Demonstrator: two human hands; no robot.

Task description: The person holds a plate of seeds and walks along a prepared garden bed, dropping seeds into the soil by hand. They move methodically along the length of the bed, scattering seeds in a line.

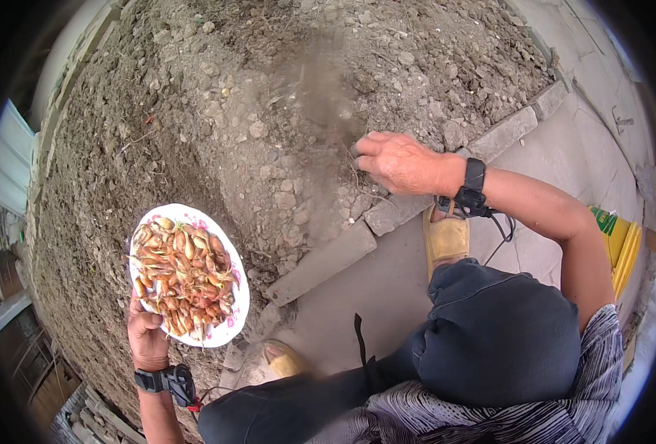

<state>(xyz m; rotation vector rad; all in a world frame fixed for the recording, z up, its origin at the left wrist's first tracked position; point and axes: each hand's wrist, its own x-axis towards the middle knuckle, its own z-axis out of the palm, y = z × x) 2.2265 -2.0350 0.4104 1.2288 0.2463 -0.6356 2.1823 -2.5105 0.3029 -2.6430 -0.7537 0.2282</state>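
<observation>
My left hand [148, 339] grips the near left edge of a white oval plate [241, 297] with pink flower marks, its thumb lying over the rim. Heaped on the plate are many small, brown, onion-like bulbs [186, 274] with dry, papery tips. Farther right, my right hand [400, 163] hovers close above the loose soil [283, 148], just beyond the brick edging. Its fingers are curled together, with the tips partly turned away and blurred. Whatever they may hold is hidden. A shallow furrow [328, 103] runs through the soil beside the fingertips.
Grey bricks [328, 263] line the bed's near side, with concrete paving [365, 296] beyond them. My yellow slippers [446, 240] stand close to that edge. At the right is a yellow bucket [618, 248]. Dark cables hang from the wristbands.
</observation>
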